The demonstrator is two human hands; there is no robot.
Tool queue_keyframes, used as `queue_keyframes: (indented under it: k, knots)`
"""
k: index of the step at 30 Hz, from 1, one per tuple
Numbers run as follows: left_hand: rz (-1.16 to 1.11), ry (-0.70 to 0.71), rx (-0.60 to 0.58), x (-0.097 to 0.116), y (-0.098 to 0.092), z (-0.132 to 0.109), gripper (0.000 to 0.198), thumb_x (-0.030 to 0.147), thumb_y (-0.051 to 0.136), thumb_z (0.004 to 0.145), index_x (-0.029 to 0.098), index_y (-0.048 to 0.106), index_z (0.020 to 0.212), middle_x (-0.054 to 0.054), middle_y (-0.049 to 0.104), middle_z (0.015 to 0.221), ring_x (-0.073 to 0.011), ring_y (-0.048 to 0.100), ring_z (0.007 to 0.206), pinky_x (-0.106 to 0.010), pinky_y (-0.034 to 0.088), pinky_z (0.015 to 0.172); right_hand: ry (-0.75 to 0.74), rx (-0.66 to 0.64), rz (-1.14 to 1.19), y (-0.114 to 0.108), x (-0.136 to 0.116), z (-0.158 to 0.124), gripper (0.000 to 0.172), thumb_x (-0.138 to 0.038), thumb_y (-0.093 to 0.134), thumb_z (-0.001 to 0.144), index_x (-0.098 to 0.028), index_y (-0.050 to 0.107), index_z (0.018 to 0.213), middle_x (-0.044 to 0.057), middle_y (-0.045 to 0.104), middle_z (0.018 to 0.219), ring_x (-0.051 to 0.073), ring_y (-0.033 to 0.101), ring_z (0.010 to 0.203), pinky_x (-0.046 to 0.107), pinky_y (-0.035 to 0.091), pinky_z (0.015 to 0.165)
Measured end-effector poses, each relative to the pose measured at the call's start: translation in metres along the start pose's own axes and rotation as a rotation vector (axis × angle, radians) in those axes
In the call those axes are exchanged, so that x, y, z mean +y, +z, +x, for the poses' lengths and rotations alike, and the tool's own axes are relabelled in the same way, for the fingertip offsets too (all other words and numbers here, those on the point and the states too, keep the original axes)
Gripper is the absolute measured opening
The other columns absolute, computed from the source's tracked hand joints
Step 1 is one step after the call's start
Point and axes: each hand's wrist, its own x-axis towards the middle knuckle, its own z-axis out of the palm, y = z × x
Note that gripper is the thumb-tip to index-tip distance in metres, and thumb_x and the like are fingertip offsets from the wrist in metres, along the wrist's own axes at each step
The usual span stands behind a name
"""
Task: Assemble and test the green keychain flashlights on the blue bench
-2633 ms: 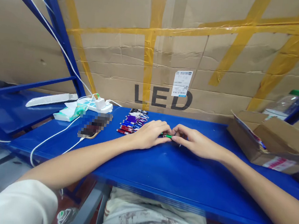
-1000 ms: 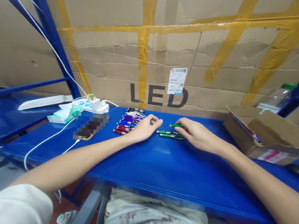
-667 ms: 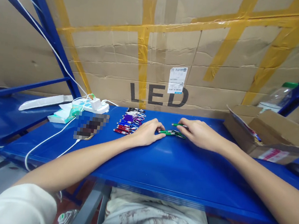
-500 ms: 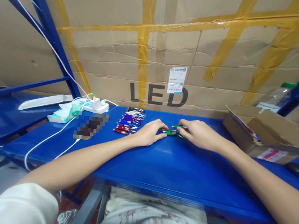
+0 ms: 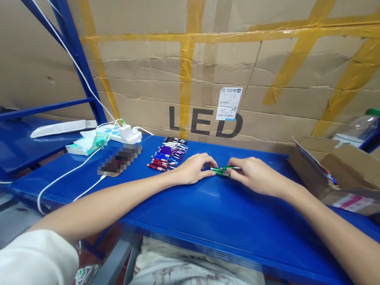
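Note:
Both of my hands rest on the blue table [image 5: 209, 214], fingertips meeting around a few small green flashlights [image 5: 221, 170]. My left hand [image 5: 193, 170] lies curled with its fingertips pressed against their left ends. My right hand [image 5: 257, 175] has its fingers closed over their right ends. Just left of my left hand, a neat row of red, blue, purple and black keychain flashlights [image 5: 167, 154] lies on the table.
An open cardboard box [image 5: 345, 175] sits at the right, with a plastic bottle [image 5: 361, 129] behind it. A white power strip [image 5: 118, 133] with cable, a tissue pack [image 5: 84, 145] and a blurred object [image 5: 118, 161] lie at the left. A taped cardboard wall marked LED [image 5: 206, 122] backs the table.
One second ago my hands were apart and the green flashlights lay spread between them. Both hands have since closed in and gathered them together.

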Motion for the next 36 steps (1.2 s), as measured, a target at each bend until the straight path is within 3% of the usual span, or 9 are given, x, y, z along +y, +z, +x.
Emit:
queue_keyframes:
  k: [7,12,15,17,20,24,36]
  knots:
    - [0.000,0.000,-0.049,0.005,-0.007,-0.003,0.035,0.039,0.078,0.092,0.022,0.069,0.121,-0.010,0.069,0.120,-0.0267,0.063,0.107,-0.042,0.048,0.103,-0.023,0.011,0.012,-0.002,0.000,-0.001,0.028,-0.041,0.046,0.105,-0.024,0.064,0.092,0.005,0.075,0.077,0.021,0.064,0.063,0.032,0.035,0.063]
    - [-0.054,-0.016,-0.012,0.010,-0.016,-0.008,0.035,0.029,0.067,0.096,0.022,0.066,0.130,-0.011,0.067,0.130,-0.0242,0.065,0.107,-0.041,0.050,0.102,-0.023,0.021,0.025,-0.003,0.002,-0.001,0.027,-0.040,0.046,0.104,-0.024,0.064,0.093,0.006,0.077,0.080,0.022,0.066,0.067,0.032,0.037,0.064]
    - [-0.220,-0.111,0.123,0.011,-0.019,-0.007,0.028,0.038,0.054,0.105,0.021,0.068,0.123,-0.010,0.070,0.130,-0.0238,0.066,0.112,-0.037,0.052,0.098,-0.019,0.026,0.029,-0.004,0.003,-0.001,0.027,-0.040,0.046,0.104,-0.024,0.065,0.094,0.006,0.076,0.079,0.023,0.066,0.067,0.033,0.037,0.065]
    - [-0.398,-0.233,0.170,0.011,-0.020,-0.003,0.041,0.051,0.045,0.109,0.019,0.067,0.122,-0.012,0.072,0.124,-0.0235,0.067,0.106,-0.035,0.054,0.088,-0.030,0.031,0.052,-0.004,0.002,-0.001,0.027,-0.040,0.046,0.104,-0.024,0.065,0.095,0.006,0.076,0.081,0.023,0.066,0.067,0.033,0.037,0.066]
    - [-0.672,-0.398,0.177,0.011,-0.021,0.001,0.063,0.069,0.036,0.107,0.016,0.067,0.119,-0.015,0.073,0.119,-0.0224,0.069,0.097,-0.031,0.055,0.078,-0.055,0.061,0.086,-0.005,0.000,-0.001,0.026,-0.041,0.046,0.105,-0.024,0.065,0.098,0.006,0.076,0.084,0.023,0.067,0.070,0.033,0.037,0.066]
    - [-0.907,-0.481,0.155,0.011,-0.023,0.001,0.081,0.085,0.031,0.099,0.016,0.068,0.119,-0.017,0.075,0.120,-0.0243,0.071,0.100,-0.032,0.056,0.080,-0.078,0.092,0.074,-0.006,-0.004,-0.002,0.026,-0.039,0.045,0.106,-0.023,0.064,0.099,0.007,0.075,0.084,0.023,0.066,0.071,0.032,0.036,0.066]
    - [-1.066,-0.508,0.197,0.017,-0.024,0.000,0.088,0.081,0.016,0.102,0.014,0.069,0.124,-0.020,0.074,0.125,-0.0270,0.071,0.101,-0.033,0.056,0.080,-0.097,0.100,0.034,-0.004,-0.007,-0.002,0.029,-0.040,0.041,0.110,-0.023,0.058,0.094,0.003,0.070,0.077,0.019,0.059,0.063,0.030,0.031,0.063]
